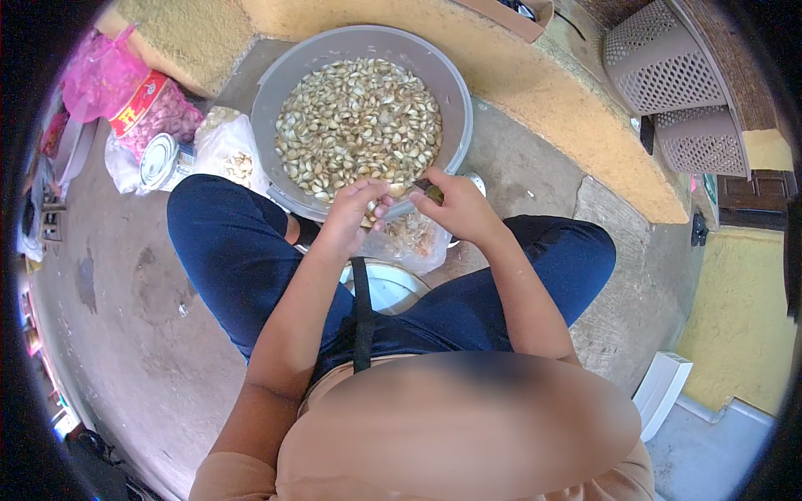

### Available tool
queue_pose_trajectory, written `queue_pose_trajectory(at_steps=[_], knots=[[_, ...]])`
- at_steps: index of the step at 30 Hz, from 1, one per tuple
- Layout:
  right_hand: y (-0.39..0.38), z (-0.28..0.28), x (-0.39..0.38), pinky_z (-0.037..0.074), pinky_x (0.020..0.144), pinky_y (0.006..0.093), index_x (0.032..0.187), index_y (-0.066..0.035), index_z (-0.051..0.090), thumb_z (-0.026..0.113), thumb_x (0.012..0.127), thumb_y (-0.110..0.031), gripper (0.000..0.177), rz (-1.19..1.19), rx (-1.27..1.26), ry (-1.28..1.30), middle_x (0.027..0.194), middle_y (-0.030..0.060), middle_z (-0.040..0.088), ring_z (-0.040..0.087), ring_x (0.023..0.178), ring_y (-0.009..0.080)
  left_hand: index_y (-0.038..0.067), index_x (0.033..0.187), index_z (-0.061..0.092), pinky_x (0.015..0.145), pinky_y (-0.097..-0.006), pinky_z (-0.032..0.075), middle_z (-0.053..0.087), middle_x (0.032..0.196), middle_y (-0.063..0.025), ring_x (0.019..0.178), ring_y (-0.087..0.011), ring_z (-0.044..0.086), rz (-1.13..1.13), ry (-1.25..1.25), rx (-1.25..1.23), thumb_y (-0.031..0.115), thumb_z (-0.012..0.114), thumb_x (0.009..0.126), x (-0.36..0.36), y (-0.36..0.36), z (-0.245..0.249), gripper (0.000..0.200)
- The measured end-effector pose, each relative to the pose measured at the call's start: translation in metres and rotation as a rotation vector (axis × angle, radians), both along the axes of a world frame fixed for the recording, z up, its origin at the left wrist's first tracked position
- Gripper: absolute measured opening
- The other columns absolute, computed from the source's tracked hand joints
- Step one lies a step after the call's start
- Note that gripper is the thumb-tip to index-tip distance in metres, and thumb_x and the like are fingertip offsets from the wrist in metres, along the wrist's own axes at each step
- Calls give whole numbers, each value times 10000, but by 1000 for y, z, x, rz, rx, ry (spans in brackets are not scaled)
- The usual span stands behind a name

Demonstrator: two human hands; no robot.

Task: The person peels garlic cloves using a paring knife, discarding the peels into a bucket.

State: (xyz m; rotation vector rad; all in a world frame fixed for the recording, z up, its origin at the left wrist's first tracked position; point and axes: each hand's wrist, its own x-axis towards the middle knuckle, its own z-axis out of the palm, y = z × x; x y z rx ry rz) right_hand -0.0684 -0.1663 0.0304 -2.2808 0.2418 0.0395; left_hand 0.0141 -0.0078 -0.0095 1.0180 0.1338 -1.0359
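Observation:
My left hand point(357, 215) is closed, fingers curled round a garlic clove point(368, 222), over the near rim of a big grey tub point(266, 125). Many garlic cloves point(359, 125) fill the tub, apparently in water. My right hand point(458, 207) is closed on what looks like a small knife point(431, 190), its dark part pointing toward the tub; the fingers hide much of it. Below both hands lies a clear plastic bag point(422, 255) with garlic skins in it. Between my legs stands a white bucket point(386, 282), partly covered.
At the left are a pink mesh sack of garlic point(159, 117), a can point(165, 160) and a white plastic bag point(219, 138). A yellow ledge point(535, 108) runs behind the tub. Grey perforated baskets point(664, 58) stand at the upper right, a white box point(664, 388) at the lower right.

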Motion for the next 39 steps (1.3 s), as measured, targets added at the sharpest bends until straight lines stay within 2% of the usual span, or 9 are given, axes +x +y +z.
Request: queue_pose_trajectory(at_steps=[2, 5, 16, 20, 23, 29, 32, 35, 39], knots=[[0, -5, 0, 408, 542, 417, 758, -6, 498, 552, 749, -329, 328, 37, 14, -28, 616, 204, 533, 536, 608, 367, 43, 789, 498, 353, -184, 328, 492, 664, -23, 487, -48, 414, -12, 17, -16, 135, 543, 790, 0, 0, 1, 103], [2, -1, 1, 396, 526, 350, 828, 2, 524, 582, 755, -272, 290, 70, -10, 8, 625, 173, 533, 535, 571, 280, 54, 784, 490, 347, -176, 331, 492, 662, -18, 477, -43, 411, -29, 25, -22, 143, 543, 793, -2, 0, 2, 104], [2, -5, 1, 394, 527, 356, 805, 0, 526, 567, 772, -283, 288, 86, -77, 15, 624, 181, 533, 529, 572, 300, 53, 790, 496, 348, -172, 338, 501, 659, -20, 476, -40, 417, -41, 1, -33, 152, 539, 806, -3, 0, 2, 109], [2, -4, 1, 393, 525, 349, 801, 0, 533, 561, 779, -276, 279, 77, -52, 45, 618, 180, 532, 526, 564, 297, 35, 786, 532, 390, -193, 344, 519, 668, -26, 515, -59, 437, -41, -14, -49, 131, 546, 796, -3, 1, 0, 97], [2, -10, 1, 395, 541, 437, 708, -7, 501, 523, 784, -322, 325, 63, -2, -16, 595, 213, 519, 525, 593, 376, 34, 784, 535, 393, -195, 349, 522, 674, -30, 517, -60, 440, -34, -21, -63, 129, 542, 799, -4, 0, 1, 97], [10, -12, 1, 417, 556, 444, 737, -20, 539, 518, 783, -322, 306, 80, -87, -14, 613, 199, 542, 538, 603, 368, 35, 776, 532, 398, -199, 354, 521, 680, -33, 526, -61, 443, 26, -20, -59, 136, 538, 806, -10, -4, -3, 105], [13, -6, 1, 425, 563, 443, 747, -24, 552, 515, 781, -333, 312, 88, -141, 48, 618, 191, 551, 545, 611, 364, 40, 786, 526, 401, -198, 348, 513, 685, -27, 533, -58, 440, 42, 14, -66, 143, 542, 805, -10, -4, -3, 106], [14, -6, 1, 403, 527, 391, 778, -19, 549, 549, 769, -289, 270, 78, -190, 20, 592, 192, 527, 537, 582, 342, 46, 807, 515, 403, -193, 336, 504, 694, -22, 537, -56, 435, 64, 92, -100, 145, 550, 800, -11, -4, -6, 106], [10, -4, 0, 425, 558, 374, 832, -32, 563, 570, 750, -277, 258, 62, -139, -3, 638, 177, 552, 555, 604, 316, 51, 826, 503, 409, -186, 327, 495, 698, -20, 533, -55, 429, 83, 165, -118, 143, 558, 793, -11, -6, -10, 111]])
